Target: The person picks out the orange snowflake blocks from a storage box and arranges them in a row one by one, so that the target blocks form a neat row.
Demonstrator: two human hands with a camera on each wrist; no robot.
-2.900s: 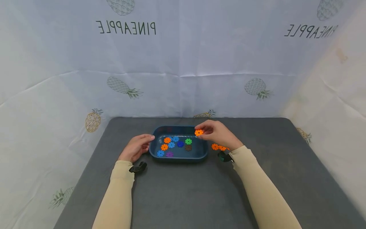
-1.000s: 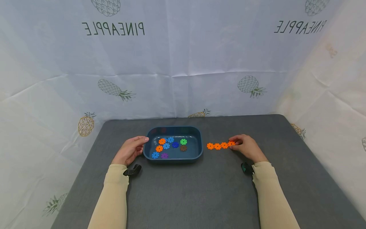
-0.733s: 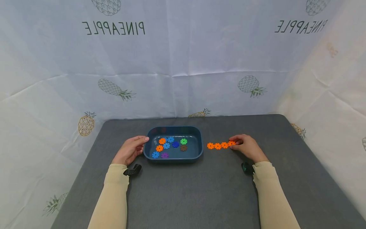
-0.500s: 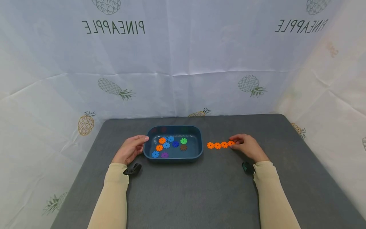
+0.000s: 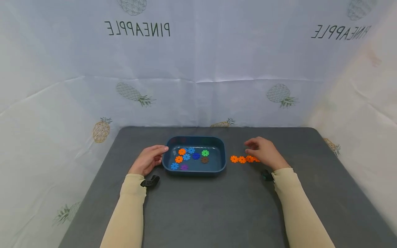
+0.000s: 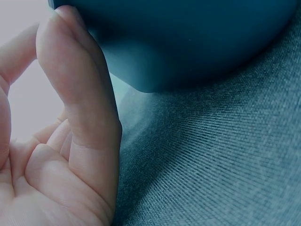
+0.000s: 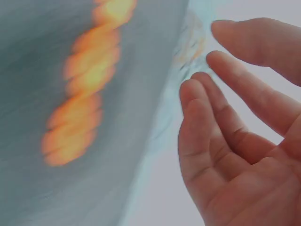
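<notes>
A dark blue tray (image 5: 194, 172) sits on the table, holding several notched plastic discs in orange, light blue, dark blue, purple, brown and green. My left hand (image 5: 148, 160) pinches the tray's left rim; in the left wrist view the thumb (image 6: 84, 84) lies against the tray wall (image 6: 202, 42). To the right of the tray, several orange notched discs (image 5: 242, 159) lie in a row. Over the row's right end is my right hand (image 5: 263, 151), fingers loosely bent and nothing between them. It partly hides the last disc. The row looks blurred in the right wrist view.
A grey table (image 5: 198, 210) carries everything. Behind it and along both sides hangs a white cloth (image 5: 198, 103) with pineapple prints. Each wrist wears a black device, such as the left strap (image 5: 150, 181).
My right hand carried an orange disc from over the tray to the row's right end, then let go and rose off it. The left hand has stayed at the tray's rim.
</notes>
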